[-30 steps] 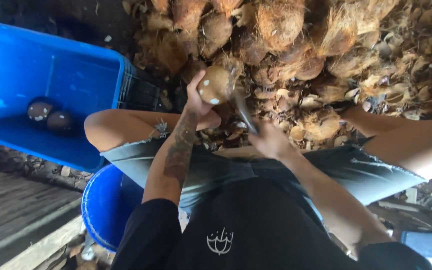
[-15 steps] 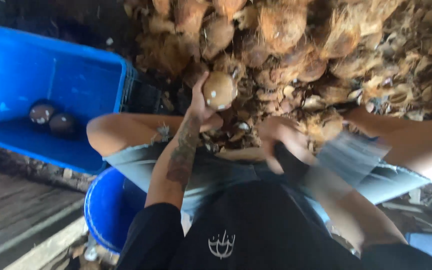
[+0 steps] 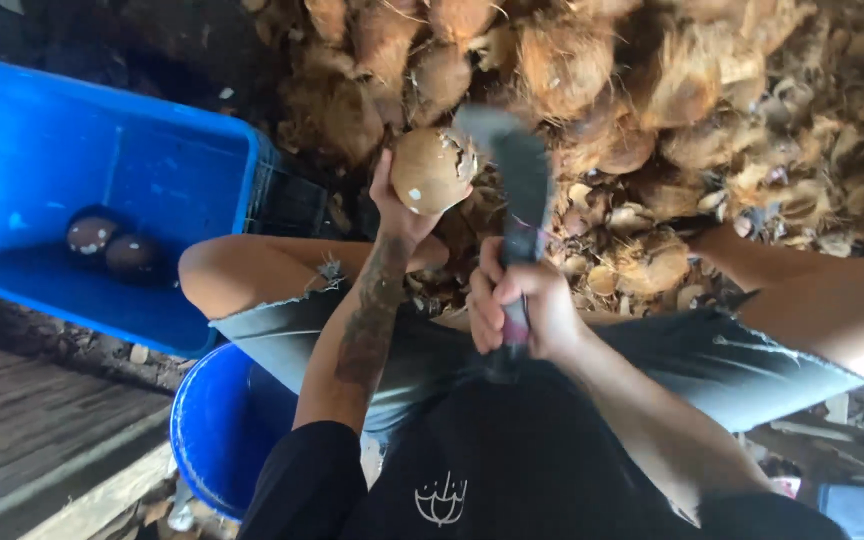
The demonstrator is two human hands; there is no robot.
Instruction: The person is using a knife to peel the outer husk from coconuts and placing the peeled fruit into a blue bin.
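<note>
Both grips were closed: my left hand [image 3: 395, 205] clasped a peeled coconut [image 3: 432, 170], my right hand [image 3: 517, 305] clenched the machete [image 3: 520, 175].

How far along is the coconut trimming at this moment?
Done: two trimmed coconuts lie in the blue crate. In hand: the left hand holds a mostly clean coconut while the right hand raises a cleaver beside it. Left: a large heap of husked coconuts behind.

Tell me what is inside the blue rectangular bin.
Two dark, round peeled coconuts lie side by side on the floor of the blue bin. Its near wall hides the closest strip of floor, so anything there cannot be seen.
</note>
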